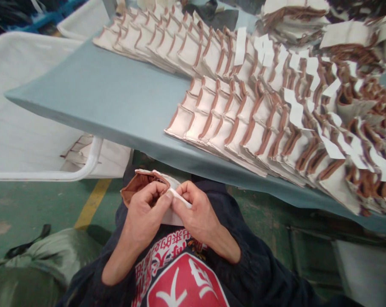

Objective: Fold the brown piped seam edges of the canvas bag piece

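Observation:
Over my lap is a white fabric piece with a brown lining (133,192), its brown inside facing up at the left. My left hand (146,211) is closed, pinching the edge of this piece between thumb and fingers. Close beside it, my right hand (197,213) is closed on a small, narrow white strip (181,198), which meets the fabric edge at my left thumb. Whether the strip is paper or something stiffer I cannot tell. Both hands' fingertips nearly touch. Part of the fabric is hidden behind my fingers.
A blue-grey covered table (110,98) stands ahead, carrying overlapping rows of brown-edged white fabric pieces (212,111). White paper strips (295,111) lie among them. A white plastic bin (95,160) is at the left. Lower left sits a green sack (52,256).

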`<state>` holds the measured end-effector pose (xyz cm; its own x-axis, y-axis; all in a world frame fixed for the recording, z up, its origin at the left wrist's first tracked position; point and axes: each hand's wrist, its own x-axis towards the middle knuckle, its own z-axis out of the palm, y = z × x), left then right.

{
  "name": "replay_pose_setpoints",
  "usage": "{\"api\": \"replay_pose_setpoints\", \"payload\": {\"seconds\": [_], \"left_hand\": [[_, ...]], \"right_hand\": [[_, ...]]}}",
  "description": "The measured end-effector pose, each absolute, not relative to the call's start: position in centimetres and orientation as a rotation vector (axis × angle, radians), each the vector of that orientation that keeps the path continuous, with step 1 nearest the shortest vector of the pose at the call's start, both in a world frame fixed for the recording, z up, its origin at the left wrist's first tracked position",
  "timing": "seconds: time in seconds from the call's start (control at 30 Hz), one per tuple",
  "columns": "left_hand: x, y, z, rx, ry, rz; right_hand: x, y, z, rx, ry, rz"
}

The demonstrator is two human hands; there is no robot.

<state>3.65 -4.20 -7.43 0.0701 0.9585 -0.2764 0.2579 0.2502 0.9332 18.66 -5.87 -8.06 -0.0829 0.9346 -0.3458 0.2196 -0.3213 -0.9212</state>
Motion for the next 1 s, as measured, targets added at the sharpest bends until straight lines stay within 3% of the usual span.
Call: {"api": "replay_pose_setpoints", "payload": {"seconds": [0.43, 1.0], "left_hand": [[-0.6, -4.0, -9.0, 1.347, 1.164, 0.667], [3.3, -4.3, -7.8, 1.302, 1.467, 0.813]], "right_hand": [[19.4, -5.2, -8.0, -1.529, -1.195, 1.600], [18.6, -5.6, -8.2, -1.567, -1.248, 1.552]]}}
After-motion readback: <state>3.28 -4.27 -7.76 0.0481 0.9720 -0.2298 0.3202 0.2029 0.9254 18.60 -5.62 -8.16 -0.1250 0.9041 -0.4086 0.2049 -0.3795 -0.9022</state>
